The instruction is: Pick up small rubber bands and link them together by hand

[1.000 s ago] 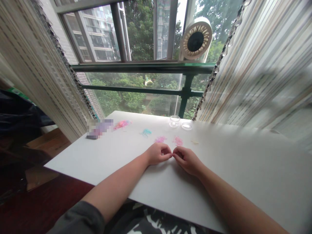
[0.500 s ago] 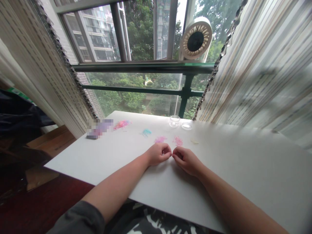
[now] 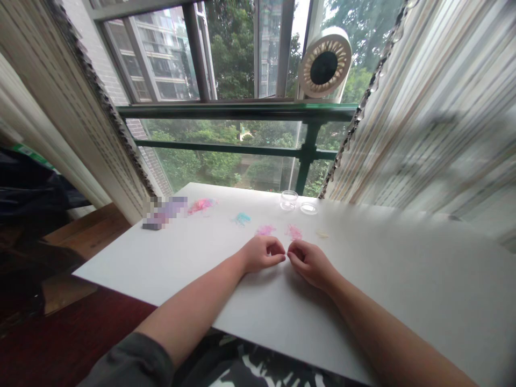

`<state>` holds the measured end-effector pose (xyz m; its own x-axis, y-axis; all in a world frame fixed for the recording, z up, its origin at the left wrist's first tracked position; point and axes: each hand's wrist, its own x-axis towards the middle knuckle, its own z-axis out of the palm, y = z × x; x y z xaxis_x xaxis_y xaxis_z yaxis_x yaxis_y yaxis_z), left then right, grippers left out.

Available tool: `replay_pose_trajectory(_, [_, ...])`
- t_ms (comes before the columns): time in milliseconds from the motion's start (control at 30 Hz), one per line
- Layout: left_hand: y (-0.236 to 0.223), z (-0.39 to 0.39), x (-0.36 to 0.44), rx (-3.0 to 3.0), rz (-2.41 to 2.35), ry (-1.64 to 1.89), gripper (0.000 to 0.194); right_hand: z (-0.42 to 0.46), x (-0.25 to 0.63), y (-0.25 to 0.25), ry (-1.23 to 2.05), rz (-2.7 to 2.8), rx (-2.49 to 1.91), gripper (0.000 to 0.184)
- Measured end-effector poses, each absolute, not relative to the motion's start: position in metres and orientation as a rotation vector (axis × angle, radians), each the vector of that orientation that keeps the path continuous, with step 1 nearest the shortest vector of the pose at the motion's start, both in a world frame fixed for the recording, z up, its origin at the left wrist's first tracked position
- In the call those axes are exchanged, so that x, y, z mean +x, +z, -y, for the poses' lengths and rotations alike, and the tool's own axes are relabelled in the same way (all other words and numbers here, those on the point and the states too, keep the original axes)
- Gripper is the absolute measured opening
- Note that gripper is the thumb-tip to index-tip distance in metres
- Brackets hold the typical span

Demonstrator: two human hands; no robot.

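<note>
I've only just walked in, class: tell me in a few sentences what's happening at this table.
Someone sits at a white table with the left hand and right hand nearly meeting, fingers curled in; anything between the fingertips is too small to make out. Just beyond lie a purplish pile and a pink pile, with a turquoise pile and a mixed-colour pile further left. A clear round container stands near the far edge.

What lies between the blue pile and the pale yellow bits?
Going from the blue pile to the yellow bits, the head view shows a lilac-pink pile, then a pink pile.
</note>
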<state>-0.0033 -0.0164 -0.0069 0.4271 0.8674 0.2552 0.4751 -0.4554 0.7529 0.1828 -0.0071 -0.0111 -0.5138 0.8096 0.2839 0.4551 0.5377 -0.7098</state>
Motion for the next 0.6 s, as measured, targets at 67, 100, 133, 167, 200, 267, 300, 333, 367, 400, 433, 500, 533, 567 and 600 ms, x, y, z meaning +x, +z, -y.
replay_pose_trajectory(67, [-0.007,0.016,-0.004,2.086,-1.139,0.871,0.018,0.007,0.183,-0.012,0.766,2.160,-1.029,0.008])
replay_pose_trajectory(100, [-0.007,0.015,-0.005,2.084,-1.145,0.873,0.018,0.006,0.183,-0.012,0.767,2.158,-1.031,0.008])
replay_pose_trajectory(133, [-0.007,0.015,-0.005,2.085,-1.152,0.875,0.018,0.006,0.183,-0.012,0.767,2.157,-1.032,0.008])
replay_pose_trajectory(167, [-0.007,0.015,-0.005,2.088,-1.160,0.879,0.017,0.006,0.183,-0.013,0.766,2.156,-1.032,0.008])
replay_pose_trajectory(200, [-0.006,0.015,-0.005,2.092,-1.171,0.886,0.016,0.006,0.183,-0.013,0.765,2.155,-1.032,0.009])
replay_pose_trajectory(267, [-0.005,0.015,-0.006,2.104,-1.200,0.901,0.014,0.006,0.183,-0.012,0.766,2.155,-1.030,0.009])
replay_pose_trajectory(300, [-0.005,0.015,-0.006,2.110,-1.217,0.904,0.014,0.006,0.183,-0.012,0.769,2.156,-1.031,0.009])
replay_pose_trajectory(333, [-0.004,0.015,-0.007,2.116,-1.233,0.905,0.014,0.006,0.183,-0.012,0.774,2.158,-1.034,0.009])
replay_pose_trajectory(367, [-0.004,0.014,-0.009,2.125,-1.251,0.906,0.014,0.006,0.183,-0.011,0.780,2.161,-1.037,0.009])
replay_pose_trajectory(400, [-0.003,0.013,-0.012,2.135,-1.272,0.910,0.014,0.006,0.183,-0.011,0.786,2.163,-1.039,0.009])
replay_pose_trajectory(433, [-0.003,0.011,-0.015,2.148,-1.300,0.920,0.014,0.006,0.183,-0.011,0.792,2.163,-1.040,0.009])
replay_pose_trajectory(500, [-0.002,0.006,-0.023,2.177,-1.388,0.956,0.014,0.006,0.183,-0.012,0.798,2.164,-1.036,0.009])
replay_pose_trajectory(533, [-0.002,0.002,-0.028,2.190,-1.446,0.978,0.014,0.006,0.183,-0.013,0.802,2.164,-1.033,0.009])
replay_pose_trajectory(567, [-0.002,-0.001,-0.033,2.197,-1.512,0.997,0.014,0.006,0.183,-0.014,0.807,2.165,-1.030,0.008])
replay_pose_trajectory(600, [-0.002,-0.004,-0.037,2.197,-1.579,1.011,0.014,0.006,0.183,-0.014,0.812,2.165,-1.028,0.008])
